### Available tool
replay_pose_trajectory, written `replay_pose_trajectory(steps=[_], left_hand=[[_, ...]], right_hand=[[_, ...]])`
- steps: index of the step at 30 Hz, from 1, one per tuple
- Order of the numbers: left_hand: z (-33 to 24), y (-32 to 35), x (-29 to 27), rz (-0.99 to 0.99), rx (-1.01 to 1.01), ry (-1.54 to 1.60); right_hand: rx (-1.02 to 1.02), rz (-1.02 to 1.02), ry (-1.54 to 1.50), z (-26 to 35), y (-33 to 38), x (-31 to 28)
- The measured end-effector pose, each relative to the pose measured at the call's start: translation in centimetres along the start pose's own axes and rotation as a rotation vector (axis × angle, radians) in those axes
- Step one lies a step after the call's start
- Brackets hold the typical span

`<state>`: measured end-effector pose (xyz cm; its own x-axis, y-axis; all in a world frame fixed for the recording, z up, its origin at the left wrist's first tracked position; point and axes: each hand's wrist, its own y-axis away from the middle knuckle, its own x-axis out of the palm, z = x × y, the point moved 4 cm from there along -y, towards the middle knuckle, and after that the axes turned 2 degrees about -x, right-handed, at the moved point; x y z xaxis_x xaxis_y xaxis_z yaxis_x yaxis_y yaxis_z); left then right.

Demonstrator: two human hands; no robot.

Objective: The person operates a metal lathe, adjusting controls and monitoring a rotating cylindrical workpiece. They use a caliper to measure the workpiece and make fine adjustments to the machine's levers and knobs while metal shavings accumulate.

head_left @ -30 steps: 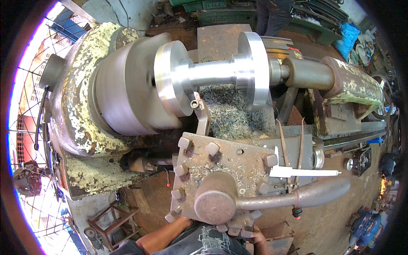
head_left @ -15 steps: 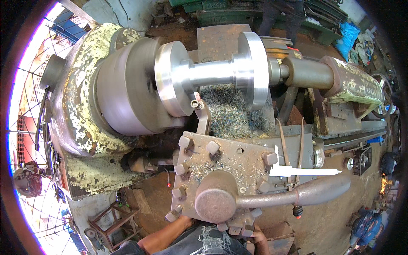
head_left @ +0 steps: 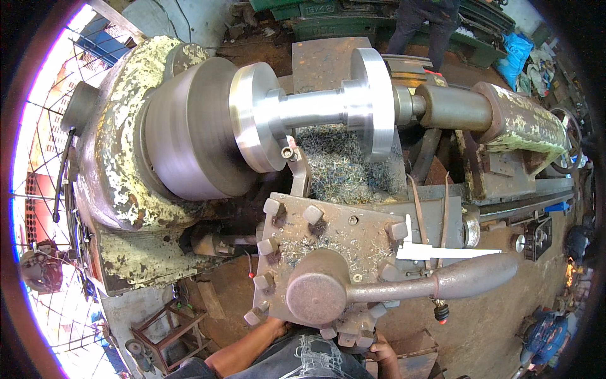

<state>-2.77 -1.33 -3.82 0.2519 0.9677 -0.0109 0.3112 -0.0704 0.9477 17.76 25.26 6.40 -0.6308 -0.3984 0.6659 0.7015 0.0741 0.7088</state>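
Observation:
A shiny metal shaft with two round flanges point(head_left: 312, 108) is held between the lathe chuck point(head_left: 189, 129) and the tailstock point(head_left: 457, 107). The chuck's surface is smeared, as if turning. A cutting tool point(head_left: 299, 165) in the square tool post point(head_left: 334, 230) reaches to the left flange. My left hand point(head_left: 273, 329) is low behind the tool post's near edge, its fingers hidden. My right hand point(head_left: 381, 348) is at the near right corner below the clamping bolts, fingers curled round something mostly hidden. Above it, the tool post's lever handle point(head_left: 473, 276) points right, touched by neither hand.
A white caliper point(head_left: 442, 252) lies at the tool post's right side. Metal shavings point(head_left: 347, 165) heap under the shaft. A person's dark-trousered legs point(head_left: 420, 28) stand behind the lathe. A metal frame stand point(head_left: 170, 331) is at lower left, and orange light point(head_left: 570, 273) glows at far right.
The view has shifted slightly. The person's legs at the back have moved a little right. My right hand shows slightly more beside the tool post; my left hand stays about where it was.

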Motion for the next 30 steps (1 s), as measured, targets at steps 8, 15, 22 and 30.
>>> replay_pose_trajectory(steps=[8, 15, 22, 30], left_hand=[[0.4, 0.0, -0.5, -0.007, 0.01, -0.007], [0.7, -0.2, -0.7, -0.01, 0.022, -0.017], [0.7, -0.8, -0.5, -0.007, 0.033, -0.023], [0.7, -1.3, -0.3, -0.005, 0.046, -0.028]], right_hand=[[0.001, 0.042, -0.017, 0.2, -0.1, 0.6], [0.0, 0.025, -0.043, 0.1, 0.2, 0.5], [0.007, -0.002, 0.049, 0.4, 0.1, 0.3], [0.019, -0.016, 0.027, 0.7, 0.2, 0.7]])
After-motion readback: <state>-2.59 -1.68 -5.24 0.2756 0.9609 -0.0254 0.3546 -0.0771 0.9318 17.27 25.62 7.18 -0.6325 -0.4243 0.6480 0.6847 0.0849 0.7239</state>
